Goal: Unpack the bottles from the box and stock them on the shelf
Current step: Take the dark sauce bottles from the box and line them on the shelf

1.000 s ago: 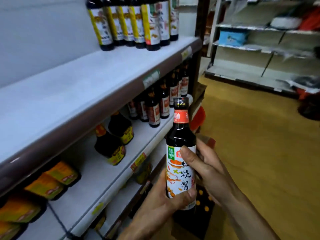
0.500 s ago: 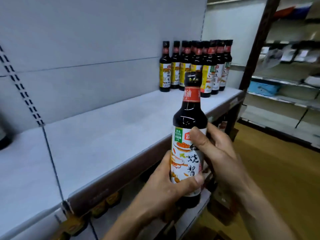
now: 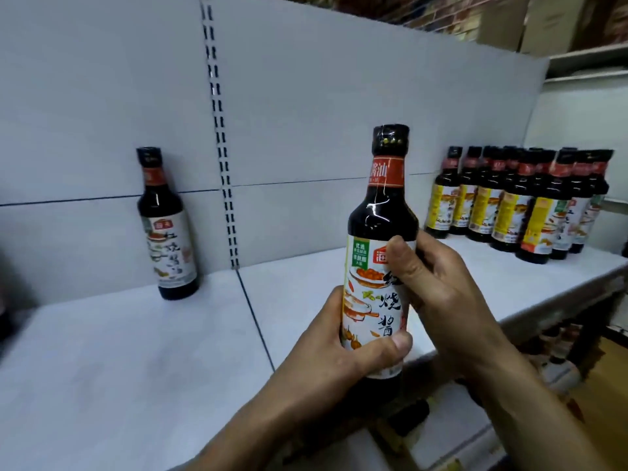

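Grey back panels (image 3: 323, 107) fill most of the view, split by a slotted upright strip (image 3: 222, 158). Below them runs a wide pale shelf (image 3: 119, 368), seen from slightly above.

At the shelf's far right stands a tight cluster of dark bottles (image 3: 509, 205), upright, most with yellow labels and red neck bands.

The person's left hand (image 3: 323, 362) wraps the lower part of a held bottle (image 3: 380, 215), thumb across the front of the label near its bottom edge. The right hand (image 3: 452, 294) curls round the bottle's right side higher up, thumb pressed on the label's upper part. This bottle is upright, raised in front of the shelf's front edge, touching nothing else.

A single matching bottle (image 3: 166, 226) stands alone against the back panel, left of the strip, well apart from the cluster.

Under the shelf at right, blurred shapes (image 3: 557, 368) may be more bottles.
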Demonstrator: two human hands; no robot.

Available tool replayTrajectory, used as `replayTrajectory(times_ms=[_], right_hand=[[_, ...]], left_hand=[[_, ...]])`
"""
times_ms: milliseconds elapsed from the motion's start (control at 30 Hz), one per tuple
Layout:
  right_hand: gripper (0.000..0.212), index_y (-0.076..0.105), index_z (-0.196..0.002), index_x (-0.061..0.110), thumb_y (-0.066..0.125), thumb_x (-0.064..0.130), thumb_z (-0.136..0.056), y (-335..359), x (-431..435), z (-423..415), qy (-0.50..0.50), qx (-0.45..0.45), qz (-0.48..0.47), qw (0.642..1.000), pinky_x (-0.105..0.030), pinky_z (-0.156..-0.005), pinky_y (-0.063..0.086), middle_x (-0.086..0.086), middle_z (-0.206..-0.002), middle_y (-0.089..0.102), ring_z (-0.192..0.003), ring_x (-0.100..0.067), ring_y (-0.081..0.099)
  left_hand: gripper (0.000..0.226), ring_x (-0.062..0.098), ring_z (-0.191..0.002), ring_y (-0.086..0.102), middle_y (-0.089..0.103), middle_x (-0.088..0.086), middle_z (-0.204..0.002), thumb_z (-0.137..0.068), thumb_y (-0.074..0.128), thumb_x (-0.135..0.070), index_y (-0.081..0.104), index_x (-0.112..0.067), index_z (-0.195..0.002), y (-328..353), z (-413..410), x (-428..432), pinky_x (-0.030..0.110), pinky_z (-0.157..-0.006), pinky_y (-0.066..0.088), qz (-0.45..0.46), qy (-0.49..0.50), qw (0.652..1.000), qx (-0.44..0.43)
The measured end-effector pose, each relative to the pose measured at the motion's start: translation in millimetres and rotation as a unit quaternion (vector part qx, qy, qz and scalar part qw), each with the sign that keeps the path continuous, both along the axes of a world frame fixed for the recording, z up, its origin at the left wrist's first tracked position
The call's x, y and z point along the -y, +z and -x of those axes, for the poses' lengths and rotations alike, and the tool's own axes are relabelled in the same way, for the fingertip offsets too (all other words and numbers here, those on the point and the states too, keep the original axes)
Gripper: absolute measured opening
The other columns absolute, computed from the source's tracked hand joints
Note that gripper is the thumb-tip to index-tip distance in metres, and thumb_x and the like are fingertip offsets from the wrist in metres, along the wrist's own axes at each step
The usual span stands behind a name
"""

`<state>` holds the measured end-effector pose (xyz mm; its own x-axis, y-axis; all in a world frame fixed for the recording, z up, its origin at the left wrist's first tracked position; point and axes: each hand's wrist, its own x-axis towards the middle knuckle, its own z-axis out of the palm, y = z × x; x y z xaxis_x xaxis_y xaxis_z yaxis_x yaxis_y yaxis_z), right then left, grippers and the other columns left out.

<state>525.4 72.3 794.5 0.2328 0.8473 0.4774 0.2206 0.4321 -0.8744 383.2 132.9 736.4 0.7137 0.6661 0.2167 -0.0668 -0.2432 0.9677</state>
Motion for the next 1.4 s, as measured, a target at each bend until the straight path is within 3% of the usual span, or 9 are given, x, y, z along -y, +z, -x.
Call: replayTrajectory(times_ms=[100,333,467,567,1067,1267,1400], right_hand=[[0.043,0.065,-0.120,0.023,0.058,0.048,-0.085,6,-23,17,0.034,0.013,-0.006,0.999,-0.036,-0.090,0.061,0.000,-0.109,0.078,-0.105,-0.019,0.075],[0.042,0.063,-0.126,0.019,0.061,0.044,-0.092,10,-76,53,0.123,0.019,-0.018,0.992,-0.036,-0.091,0.061,-0.003,-0.113,0.077,-0.107,-0.022,0.074],[0.045,0.061,-0.131,0.017,0.059,0.041,-0.093,6,-106,66,0.160,0.031,-0.017,0.986,-0.034,-0.092,0.060,-0.002,-0.118,0.075,-0.111,-0.020,0.072],[0.044,0.059,-0.134,0.016,0.057,0.036,-0.095,-1,-124,72,0.185,0.035,-0.013,0.982,-0.035,-0.096,0.058,-0.003,-0.122,0.074,-0.114,-0.020,0.071],[0.042,0.059,-0.132,0.013,0.065,0.031,-0.095,-18,-172,87,0.228,0.012,0.042,0.973,-0.023,-0.083,0.057,-0.001,-0.116,0.076,-0.107,-0.014,0.073],[0.048,0.058,-0.134,0.017,0.068,0.033,-0.090,-19,-184,88,0.236,0.006,0.051,0.971,-0.023,-0.084,0.058,0.001,-0.119,0.075,-0.109,-0.012,0.072],[0.058,0.053,-0.135,0.026,0.076,0.027,-0.082,-25,-192,90,0.226,0.025,0.077,0.971,-0.023,-0.082,0.060,0.007,-0.118,0.074,-0.108,-0.008,0.072]], left_hand=[[0.062,0.011,-0.116,0.068,0.071,-0.010,-0.124,-0.079,0.079,-0.045,0.051,-0.038,-0.134,7,22,-13,0.044,-0.107,0.051,-0.005,0.035,0.999,-0.009],[0.052,0.010,-0.114,0.069,0.072,-0.008,-0.121,-0.088,0.079,-0.024,0.053,-0.030,-0.133,18,67,-45,0.039,-0.107,0.051,0.010,0.101,0.995,-0.022],[0.060,0.014,-0.120,0.066,0.071,-0.008,-0.124,-0.081,0.082,-0.031,0.053,-0.031,-0.134,14,81,-66,0.047,-0.112,0.047,0.020,0.135,0.990,-0.031],[0.058,0.014,-0.119,0.067,0.072,-0.007,-0.122,-0.081,0.082,-0.027,0.055,-0.028,-0.132,9,89,-78,0.046,-0.112,0.048,0.029,0.148,0.988,-0.035],[0.054,0.020,-0.118,0.068,0.072,0.005,-0.122,-0.086,0.080,-0.014,0.053,-0.016,-0.133,-11,104,-121,0.045,-0.111,0.049,0.056,0.161,0.985,-0.036],[0.048,0.022,-0.118,0.068,0.071,0.011,-0.124,-0.090,0.075,-0.005,0.054,-0.013,-0.132,-12,106,-131,0.036,-0.106,0.053,0.055,0.157,0.986,-0.028],[0.056,0.013,-0.116,0.070,0.072,0.000,-0.124,-0.088,0.078,-0.008,0.051,-0.019,-0.136,-16,110,-144,0.029,-0.100,0.056,0.035,0.179,0.983,-0.037]])
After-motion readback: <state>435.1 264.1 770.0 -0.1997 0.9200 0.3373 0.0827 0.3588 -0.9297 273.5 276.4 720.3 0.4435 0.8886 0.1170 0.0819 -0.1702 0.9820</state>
